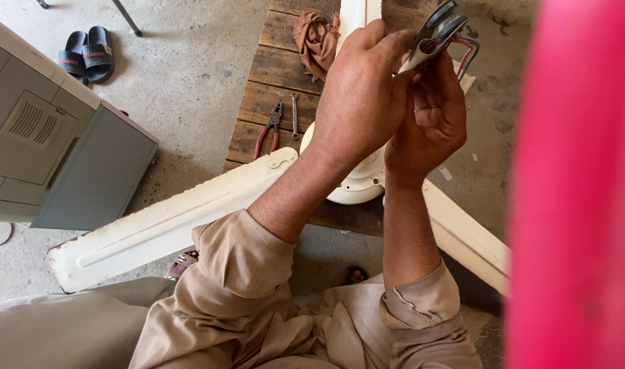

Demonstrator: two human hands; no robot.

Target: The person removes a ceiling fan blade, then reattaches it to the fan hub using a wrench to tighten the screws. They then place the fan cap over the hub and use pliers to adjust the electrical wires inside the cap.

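Pink blur [575, 205], hands [394, 102] gripping tool [435, 34], red-handled pliers [269, 130]

A metal cutting tool [432, 37] with dark jaws sits raised at the frame's one o'clock, tilted with its head up and to the right. Its jaws close around a loop of red and dark wires [467, 53] just at its three o'clock. The tool's pale handles run down toward seven o'clock, partly hidden.
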